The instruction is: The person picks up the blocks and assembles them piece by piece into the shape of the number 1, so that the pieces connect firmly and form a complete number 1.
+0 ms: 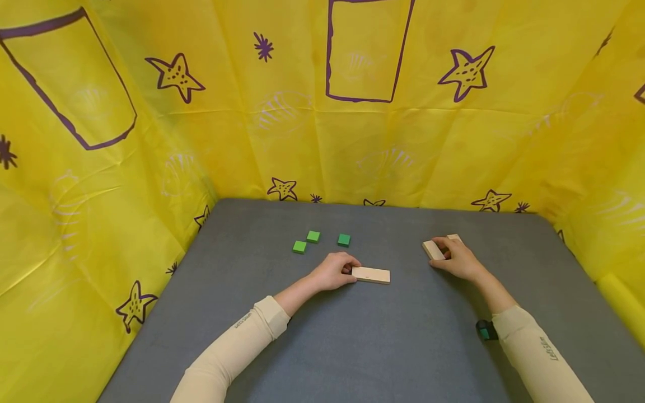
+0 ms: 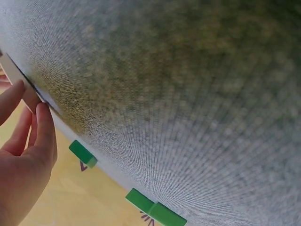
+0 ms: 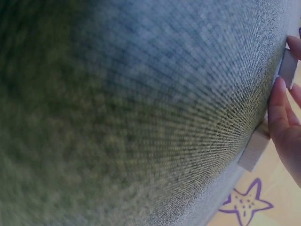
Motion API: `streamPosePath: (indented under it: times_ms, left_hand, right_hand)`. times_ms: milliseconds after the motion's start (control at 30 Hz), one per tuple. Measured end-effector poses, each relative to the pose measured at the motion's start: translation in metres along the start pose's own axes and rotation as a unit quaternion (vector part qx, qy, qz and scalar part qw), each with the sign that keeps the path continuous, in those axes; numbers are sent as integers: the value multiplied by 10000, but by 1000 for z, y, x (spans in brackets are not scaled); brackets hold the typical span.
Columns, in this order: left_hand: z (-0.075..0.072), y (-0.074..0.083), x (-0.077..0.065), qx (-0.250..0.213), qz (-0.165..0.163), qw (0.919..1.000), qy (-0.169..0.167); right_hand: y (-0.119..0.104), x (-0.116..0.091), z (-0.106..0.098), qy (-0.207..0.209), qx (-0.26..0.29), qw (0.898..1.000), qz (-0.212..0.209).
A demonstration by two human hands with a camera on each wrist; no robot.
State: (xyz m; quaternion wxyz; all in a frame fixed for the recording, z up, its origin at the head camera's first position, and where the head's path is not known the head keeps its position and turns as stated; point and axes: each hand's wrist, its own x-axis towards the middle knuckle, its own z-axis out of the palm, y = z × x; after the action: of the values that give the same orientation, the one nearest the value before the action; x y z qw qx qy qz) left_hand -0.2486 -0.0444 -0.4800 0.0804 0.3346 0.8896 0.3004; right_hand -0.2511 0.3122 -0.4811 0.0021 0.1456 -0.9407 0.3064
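My left hand (image 1: 334, 272) pinches the left end of a flat, pale wooden block (image 1: 373, 275) lying crosswise on the grey table. In the left wrist view, thumb and fingertips meet the end of that block (image 2: 19, 77). Farther right, my right hand (image 1: 457, 260) holds a second wooden block (image 1: 434, 251) between thumb and fingers, close over the cloth. Behind that hand a third wooden block (image 1: 454, 238) shows only in part. The right wrist view has the held block (image 3: 288, 68) at the fingertips and the other block (image 3: 254, 149) beside the hand.
Two light green tiles (image 1: 313, 237) and one darker green tile (image 1: 344, 240) lie beyond my left hand. Yellow cloth walls (image 1: 302, 145) with purple drawings rise at the back and sides of the grey table (image 1: 363, 347). A small dark device (image 1: 486, 330) sits by my right cuff.
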Motion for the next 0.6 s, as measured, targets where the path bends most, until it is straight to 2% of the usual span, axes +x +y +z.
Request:
streamPosePath:
  times_ms: [267, 600]
  left_hand:
    - [-1, 1, -2, 50, -33, 9999, 115]
    - [0, 4, -9, 38, -116, 9999, 54]
  right_hand:
    - [0, -1, -1, -36, -20, 10000, 38]
    - [0, 0, -2, -100, 16, 9999, 99]
